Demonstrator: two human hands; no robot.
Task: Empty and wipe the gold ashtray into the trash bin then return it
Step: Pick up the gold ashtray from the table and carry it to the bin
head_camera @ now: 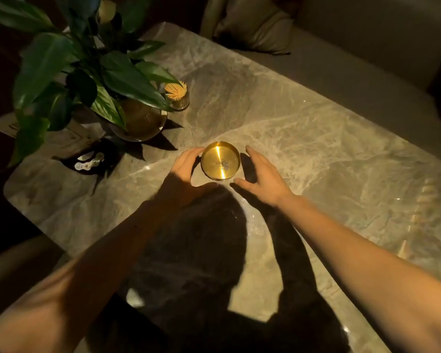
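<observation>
A round gold ashtray [215, 159] sits on the marble table [316, 149], with a small patch of grey ash [225, 164] inside it. My left hand [186, 166] is at its left side, fingertips touching or almost touching the rim. To its right, my right hand [261, 174] is spread open with a small gap between the palm and the ashtray. Neither hand has lifted it. No trash bin is in view.
A leafy plant in a gold pot [140, 121] stands at the back left. Beside it is a small glass jar of toothpicks [177, 96]. A dark object with white pieces [89, 161] lies at the left. A sofa cushion [255, 24] sits beyond the table.
</observation>
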